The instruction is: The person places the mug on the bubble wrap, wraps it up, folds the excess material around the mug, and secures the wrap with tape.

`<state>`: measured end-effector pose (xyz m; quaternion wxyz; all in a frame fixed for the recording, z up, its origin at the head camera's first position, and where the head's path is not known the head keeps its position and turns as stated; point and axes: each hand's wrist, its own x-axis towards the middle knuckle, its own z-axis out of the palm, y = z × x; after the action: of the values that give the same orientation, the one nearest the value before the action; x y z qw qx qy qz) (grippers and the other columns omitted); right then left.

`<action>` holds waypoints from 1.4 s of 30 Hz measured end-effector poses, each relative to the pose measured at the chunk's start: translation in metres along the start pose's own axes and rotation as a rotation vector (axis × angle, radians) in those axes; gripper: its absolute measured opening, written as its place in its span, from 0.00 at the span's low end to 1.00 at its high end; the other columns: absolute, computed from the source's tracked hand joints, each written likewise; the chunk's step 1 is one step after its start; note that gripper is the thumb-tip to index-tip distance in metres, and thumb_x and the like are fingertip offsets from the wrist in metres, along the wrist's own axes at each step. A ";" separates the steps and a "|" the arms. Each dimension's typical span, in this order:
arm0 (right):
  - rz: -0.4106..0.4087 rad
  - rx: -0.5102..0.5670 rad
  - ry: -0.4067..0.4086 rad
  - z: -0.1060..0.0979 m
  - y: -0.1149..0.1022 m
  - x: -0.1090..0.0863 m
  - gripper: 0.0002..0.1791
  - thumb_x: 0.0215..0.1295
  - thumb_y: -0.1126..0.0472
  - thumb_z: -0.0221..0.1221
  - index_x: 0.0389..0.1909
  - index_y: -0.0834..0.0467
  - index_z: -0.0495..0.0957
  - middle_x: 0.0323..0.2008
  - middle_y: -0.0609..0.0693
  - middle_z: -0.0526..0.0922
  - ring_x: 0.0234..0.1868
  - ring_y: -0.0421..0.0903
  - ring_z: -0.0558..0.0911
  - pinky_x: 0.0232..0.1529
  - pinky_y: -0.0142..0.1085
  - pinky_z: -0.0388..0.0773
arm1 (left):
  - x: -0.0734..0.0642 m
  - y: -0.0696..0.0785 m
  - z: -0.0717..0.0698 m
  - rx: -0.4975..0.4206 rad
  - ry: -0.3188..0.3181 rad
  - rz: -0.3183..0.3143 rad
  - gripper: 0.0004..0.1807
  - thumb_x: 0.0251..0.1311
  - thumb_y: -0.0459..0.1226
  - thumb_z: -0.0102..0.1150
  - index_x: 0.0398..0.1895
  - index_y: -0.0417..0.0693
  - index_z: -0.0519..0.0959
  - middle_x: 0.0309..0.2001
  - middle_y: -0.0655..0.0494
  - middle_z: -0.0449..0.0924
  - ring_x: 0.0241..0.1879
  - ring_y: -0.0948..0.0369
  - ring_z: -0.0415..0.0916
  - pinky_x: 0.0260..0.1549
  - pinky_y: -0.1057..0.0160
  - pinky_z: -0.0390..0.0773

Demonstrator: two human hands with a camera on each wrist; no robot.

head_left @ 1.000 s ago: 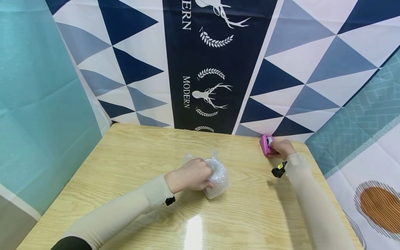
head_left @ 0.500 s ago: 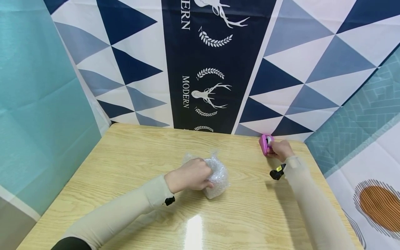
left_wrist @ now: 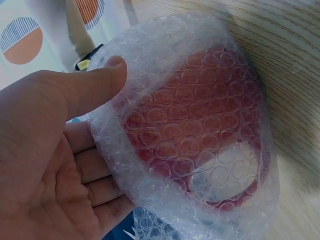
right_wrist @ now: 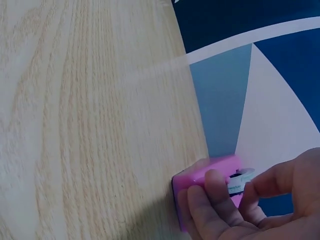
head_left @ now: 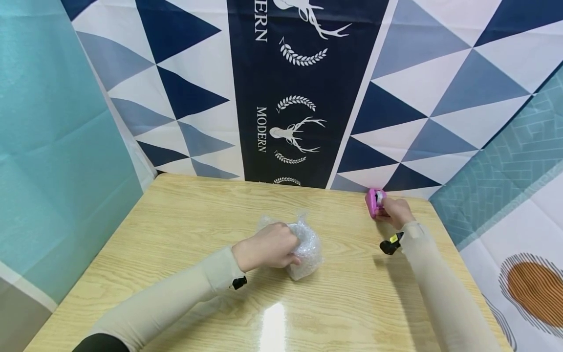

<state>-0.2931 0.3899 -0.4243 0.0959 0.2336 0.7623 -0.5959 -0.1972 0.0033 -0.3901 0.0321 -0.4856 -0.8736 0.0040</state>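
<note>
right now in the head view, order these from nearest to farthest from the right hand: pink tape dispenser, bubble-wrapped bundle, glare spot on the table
1. pink tape dispenser: held in the right hand, far right table edge.
2. bubble-wrapped bundle: mid-table, gripped by the left hand.
3. glare spot: on the near part of the table, farthest.

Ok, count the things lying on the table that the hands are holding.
2. A bubble-wrapped red object sits mid-table, gripped by the left hand. A pink tape dispenser sits at the far right edge by the backdrop, held by the right hand. Nothing else shows on the table.
</note>
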 end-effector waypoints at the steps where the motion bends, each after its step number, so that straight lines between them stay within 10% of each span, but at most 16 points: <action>1: -0.005 0.004 0.004 0.001 0.001 0.000 0.31 0.74 0.63 0.40 0.72 0.76 0.52 0.36 0.53 0.76 0.32 0.38 0.81 0.48 0.33 0.85 | 0.000 0.000 0.000 -0.001 -0.003 -0.001 0.19 0.59 0.57 0.70 0.28 0.52 0.82 0.21 0.66 0.75 0.24 0.67 0.71 0.47 0.61 0.82; 32: -0.001 0.004 0.114 0.001 0.013 0.006 0.21 0.80 0.48 0.48 0.56 0.63 0.72 0.22 0.42 0.84 0.29 0.36 0.84 0.43 0.33 0.86 | 0.001 0.002 0.000 0.001 -0.005 -0.006 0.19 0.58 0.57 0.71 0.28 0.52 0.82 0.20 0.66 0.73 0.23 0.67 0.68 0.44 0.61 0.82; 42: 0.042 0.156 0.065 -0.001 0.012 0.004 0.09 0.77 0.59 0.47 0.47 0.60 0.72 0.20 0.43 0.84 0.25 0.35 0.84 0.36 0.28 0.84 | 0.001 0.001 0.001 0.007 -0.001 -0.004 0.19 0.59 0.57 0.70 0.28 0.52 0.82 0.20 0.66 0.74 0.23 0.67 0.69 0.43 0.61 0.82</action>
<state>-0.2911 0.3937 -0.4368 0.0650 0.2757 0.7111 -0.6435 -0.1969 0.0042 -0.3910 0.0332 -0.4837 -0.8746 0.0071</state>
